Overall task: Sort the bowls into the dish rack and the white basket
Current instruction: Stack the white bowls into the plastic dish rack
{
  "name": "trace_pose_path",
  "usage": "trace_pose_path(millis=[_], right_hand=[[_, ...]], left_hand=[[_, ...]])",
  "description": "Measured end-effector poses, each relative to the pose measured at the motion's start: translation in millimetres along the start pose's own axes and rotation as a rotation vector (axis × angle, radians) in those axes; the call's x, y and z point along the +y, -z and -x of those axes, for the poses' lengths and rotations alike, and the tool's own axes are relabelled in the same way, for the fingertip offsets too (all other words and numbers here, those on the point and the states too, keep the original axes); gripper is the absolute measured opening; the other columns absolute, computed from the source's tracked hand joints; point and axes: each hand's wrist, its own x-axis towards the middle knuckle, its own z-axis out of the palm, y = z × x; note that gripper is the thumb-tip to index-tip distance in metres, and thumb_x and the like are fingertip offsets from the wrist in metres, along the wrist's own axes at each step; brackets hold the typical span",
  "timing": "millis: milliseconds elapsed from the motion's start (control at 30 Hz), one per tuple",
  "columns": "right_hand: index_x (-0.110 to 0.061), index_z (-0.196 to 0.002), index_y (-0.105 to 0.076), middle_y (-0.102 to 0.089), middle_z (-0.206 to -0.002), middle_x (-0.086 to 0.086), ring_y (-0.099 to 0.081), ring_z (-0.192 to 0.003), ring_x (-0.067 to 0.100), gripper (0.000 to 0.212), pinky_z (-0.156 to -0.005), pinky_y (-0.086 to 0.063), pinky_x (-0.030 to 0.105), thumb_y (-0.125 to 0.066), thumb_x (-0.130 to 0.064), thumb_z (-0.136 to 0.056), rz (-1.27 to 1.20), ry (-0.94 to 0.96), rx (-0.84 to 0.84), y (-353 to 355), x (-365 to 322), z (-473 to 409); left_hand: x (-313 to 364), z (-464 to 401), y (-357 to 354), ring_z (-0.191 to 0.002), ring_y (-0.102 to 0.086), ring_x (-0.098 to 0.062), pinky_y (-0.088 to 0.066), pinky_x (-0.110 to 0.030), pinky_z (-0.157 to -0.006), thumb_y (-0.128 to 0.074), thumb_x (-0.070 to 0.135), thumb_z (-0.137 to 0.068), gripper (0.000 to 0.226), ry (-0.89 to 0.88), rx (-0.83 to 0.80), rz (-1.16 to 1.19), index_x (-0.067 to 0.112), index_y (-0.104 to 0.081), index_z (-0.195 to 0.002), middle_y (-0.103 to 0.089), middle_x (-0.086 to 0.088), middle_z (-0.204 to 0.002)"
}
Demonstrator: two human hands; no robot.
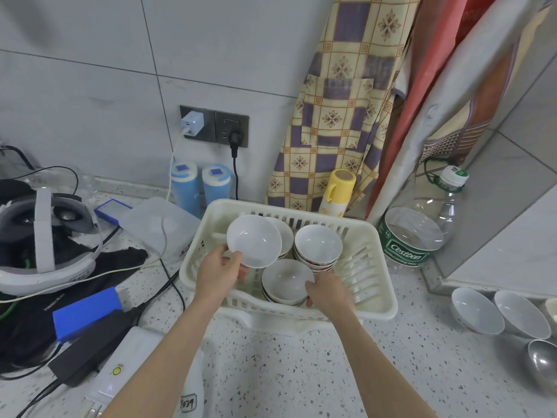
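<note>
Two hands are seen over the white basket [373, 309] at the desk's centre. A single white bowl [253, 241] is pinched by its rim in the left hand [218, 274], tilted at about 11 o'clock within the basket. The near stack of bowls [286, 282] is gripped at its 4 o'clock edge by the right hand [327, 292]. Glazed ceramic is judged stiff, slippery and breakable; the rim, thumb inside, is best taken.

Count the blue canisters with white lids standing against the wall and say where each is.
2. The left canister and the right canister stand side by side below the wall socket, behind the white basket. None seem hidden.
</note>
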Motion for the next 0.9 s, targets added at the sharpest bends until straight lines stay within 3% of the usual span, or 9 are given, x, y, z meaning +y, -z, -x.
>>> trace_pose_path(millis=[200,400,533,700,800,900], right_hand=[[-0.014,-0.09,-0.063,-0.072,-0.076,-0.003,-0.066,-0.075,0.018,0.026,-0.067,-0.052,0.029,-0.047,-0.035,-0.092,0.058,0.019,0.02,-4.2,1.4,-1.5],[-0.016,-0.094,-0.058,-0.071,-0.087,0.001,-0.067,-0.081,0.021,0.029,-0.064,-0.048,0.029,-0.049,-0.043,-0.094,0.109,0.032,0.048,-5.1,2.5,-0.1],[-0.017,-0.095,-0.057,-0.061,-0.086,-0.001,-0.057,-0.076,0.021,0.029,-0.056,-0.038,0.027,-0.05,-0.045,-0.094,0.162,0.02,0.076,-6.5,2.6,-0.6],[-0.015,-0.106,-0.061,-0.063,-0.095,0.003,-0.058,-0.083,0.023,0.036,-0.064,-0.042,0.031,-0.049,-0.047,-0.096,0.18,0.032,0.083,-9.9,2.3,-4.0],[-0.013,-0.109,-0.061,-0.066,-0.099,0.005,-0.063,-0.09,0.025,0.041,-0.065,-0.042,0.03,-0.043,-0.048,-0.098,0.063,0.021,0.15,-10.4,3.8,-3.1],[-0.012,-0.101,-0.062,-0.063,-0.082,0.0,-0.057,-0.075,0.021,0.032,-0.061,-0.04,0.03,-0.043,-0.038,-0.099,-0.182,0.056,0.31,-6.9,6.2,0.9]], left_hand=[[-0.7,-1.2,0.6,-0.059,-0.071,-0.008,-0.058,-0.044,-0.079,-0.053,0.024,-0.087,0.025,0.013,-0.037,-0.004,0.025,-0.064,-0.109,-0.075,0.003,-0.066],[0.3,-1.8,3.1,-0.056,-0.069,-0.008,-0.052,-0.032,-0.069,-0.052,0.024,-0.087,0.025,0.041,-0.134,-0.028,0.026,-0.064,-0.109,-0.077,0.003,-0.07],[4.0,-0.1,4.8,-0.052,-0.067,-0.008,-0.049,-0.027,-0.061,-0.053,0.021,-0.088,0.021,0.058,-0.187,-0.049,0.028,-0.065,-0.103,-0.076,0.001,-0.068],[7.3,1.4,8.7,-0.051,-0.066,-0.008,-0.048,-0.019,-0.053,-0.052,0.017,-0.089,0.019,0.068,-0.24,-0.043,0.024,-0.067,-0.098,-0.076,-0.004,-0.067],[7.5,0.5,10.6,-0.051,-0.066,-0.01,-0.05,-0.022,-0.056,-0.051,0.017,-0.09,0.018,0.086,-0.273,-0.048,0.021,-0.067,-0.098,-0.076,-0.007,-0.068],[8.8,-2.4,9.7,-0.05,-0.064,-0.009,-0.05,-0.025,-0.061,-0.051,0.019,-0.09,0.017,0.109,-0.314,-0.082,0.019,-0.067,-0.097,-0.076,-0.007,-0.069]])
